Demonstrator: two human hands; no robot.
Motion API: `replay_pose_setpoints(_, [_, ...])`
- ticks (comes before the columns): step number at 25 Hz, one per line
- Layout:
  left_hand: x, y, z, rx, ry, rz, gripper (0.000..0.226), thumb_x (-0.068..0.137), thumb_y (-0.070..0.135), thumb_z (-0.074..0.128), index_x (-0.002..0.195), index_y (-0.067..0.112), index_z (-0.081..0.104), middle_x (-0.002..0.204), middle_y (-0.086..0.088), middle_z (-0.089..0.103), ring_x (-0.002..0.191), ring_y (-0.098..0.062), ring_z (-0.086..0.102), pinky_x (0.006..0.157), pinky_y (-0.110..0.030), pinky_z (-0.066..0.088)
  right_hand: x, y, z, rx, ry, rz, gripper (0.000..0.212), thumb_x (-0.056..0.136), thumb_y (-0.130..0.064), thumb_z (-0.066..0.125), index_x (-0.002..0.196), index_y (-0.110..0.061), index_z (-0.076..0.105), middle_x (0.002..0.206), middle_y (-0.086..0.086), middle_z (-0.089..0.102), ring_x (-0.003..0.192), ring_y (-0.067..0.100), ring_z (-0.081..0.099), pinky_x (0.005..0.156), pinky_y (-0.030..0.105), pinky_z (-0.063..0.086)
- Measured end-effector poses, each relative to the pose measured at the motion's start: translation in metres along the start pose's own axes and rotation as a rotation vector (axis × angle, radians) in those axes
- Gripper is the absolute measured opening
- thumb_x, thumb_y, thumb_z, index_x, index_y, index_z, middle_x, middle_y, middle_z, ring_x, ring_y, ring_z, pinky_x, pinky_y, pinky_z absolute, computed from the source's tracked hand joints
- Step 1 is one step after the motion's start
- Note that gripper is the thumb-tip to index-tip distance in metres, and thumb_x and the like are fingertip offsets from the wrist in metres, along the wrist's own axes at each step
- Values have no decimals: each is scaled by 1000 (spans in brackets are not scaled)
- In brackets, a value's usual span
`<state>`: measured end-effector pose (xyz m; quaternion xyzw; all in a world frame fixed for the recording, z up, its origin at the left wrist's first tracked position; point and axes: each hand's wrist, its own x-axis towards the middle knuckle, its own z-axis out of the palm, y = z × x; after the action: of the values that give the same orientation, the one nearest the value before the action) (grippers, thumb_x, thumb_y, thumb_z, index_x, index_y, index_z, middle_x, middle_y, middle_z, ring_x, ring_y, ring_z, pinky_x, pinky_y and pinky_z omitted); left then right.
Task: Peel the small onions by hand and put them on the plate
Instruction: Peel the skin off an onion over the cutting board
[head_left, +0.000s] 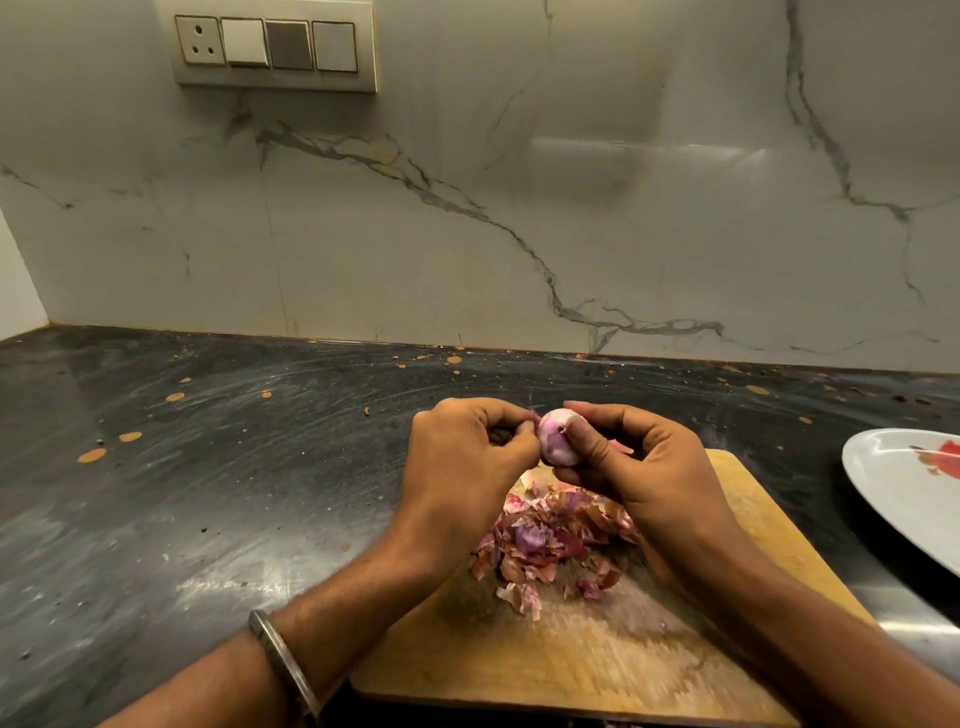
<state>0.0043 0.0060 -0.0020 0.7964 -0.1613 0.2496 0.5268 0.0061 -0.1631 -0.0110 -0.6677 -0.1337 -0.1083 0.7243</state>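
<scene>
While we hold both hands above the far edge of the board, the scene reads so:

Onion: a small onion (557, 437), pale pink and mostly bare of skin, is held in the air between our two hands, over the far edge of the cutting board (597, 644); it touches neither board nor plate.

Right hand: our right hand (639, 467) cups the onion; the thumb presses on its near face and the fingers curl round behind it, so the hand is clamped on the onion.

Left hand: our left hand (462, 452) is just beside the onion's left side; thumb and fingertips are pinched together on a thin purple shred of skin (534, 414) at the onion's top; a metal bangle (283, 665) sits on that wrist.

Peelings: a heap of dry pink and brown skins (550, 545) lies on the middle of the board, under our hands.

Plate: a white plate (904, 488) with a red print lies at the right edge of the dark worktop (208, 493), apart from the board; only part of it shows.

Wall: marble, with a switch panel (274, 47) at upper left.
</scene>
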Motion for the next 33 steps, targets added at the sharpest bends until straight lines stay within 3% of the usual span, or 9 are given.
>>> replay_pose_setpoints(6, [7, -1, -2, -54, -48, -174, 16, 93, 22, 59, 80, 22, 68, 70, 3, 69, 65, -12, 67, 67, -41, 59, 1, -1, 0, 83, -15, 46, 34, 79, -22, 69, 112, -13, 74, 102, 9, 77, 90, 28, 76, 69, 26, 61])
replay_pose_setpoints(11, [7, -2, -2, 58, -145, -248, 44, 102, 30, 39, 64, 11, 48, 58, 8, 48, 60, -14, 43, 60, -39, 36, 5, -1, -2, 98, 22, 83, 33, 81, -24, 64, 111, -13, 73, 100, 7, 78, 90, 26, 76, 67, 24, 60])
replay_pose_setpoints(13, [7, -2, -3, 109, -175, -191, 44, 102, 36, 47, 68, 9, 58, 62, 6, 56, 60, -14, 51, 63, -42, 45, 5, -1, -3, 89, 18, 94, 34, 81, -24, 63, 111, -13, 73, 99, 8, 78, 88, 25, 76, 65, 24, 60])
replay_pose_setpoints(14, [7, -3, -4, 119, -180, -164, 34, 99, 35, 54, 74, 16, 67, 68, 9, 64, 66, -11, 59, 68, -40, 51, 4, -1, -3, 84, 16, 98, 34, 81, -24, 63, 111, -12, 73, 99, 8, 78, 88, 24, 76, 65, 23, 59])
replay_pose_setpoints(16, [7, -1, -4, 82, -154, -126, 10, 94, 28, 65, 91, 25, 75, 81, 11, 73, 76, -2, 67, 74, -29, 58, 5, -1, -4, 70, 14, 98, 34, 80, -24, 63, 111, -12, 73, 100, 8, 78, 89, 24, 76, 64, 23, 59])
replay_pose_setpoints(18, [6, -2, -5, 4, -121, -112, 10, 92, 24, 68, 97, 24, 77, 82, 11, 75, 74, -1, 70, 71, -24, 59, 4, -1, -4, 48, 9, 96, 35, 79, -24, 65, 110, -12, 73, 100, 8, 78, 89, 23, 76, 65, 23, 59])
replay_pose_setpoints(26, [6, -3, -5, -46, -133, -109, 13, 87, 21, 73, 98, 17, 79, 80, 7, 76, 69, -1, 70, 62, -16, 54, 3, 2, -4, -18, 10, 48, 37, 77, -23, 71, 113, -11, 73, 99, 7, 78, 87, 22, 77, 69, 26, 61])
replay_pose_setpoints(33, [1, 1, -2, 29, -64, -45, 8, 88, 21, 73, 91, 21, 80, 73, 13, 74, 67, 1, 69, 63, -24, 59, 1, 5, -3, -40, 9, 24, 36, 79, -24, 74, 113, -12, 74, 94, 7, 79, 85, 23, 77, 69, 26, 61])
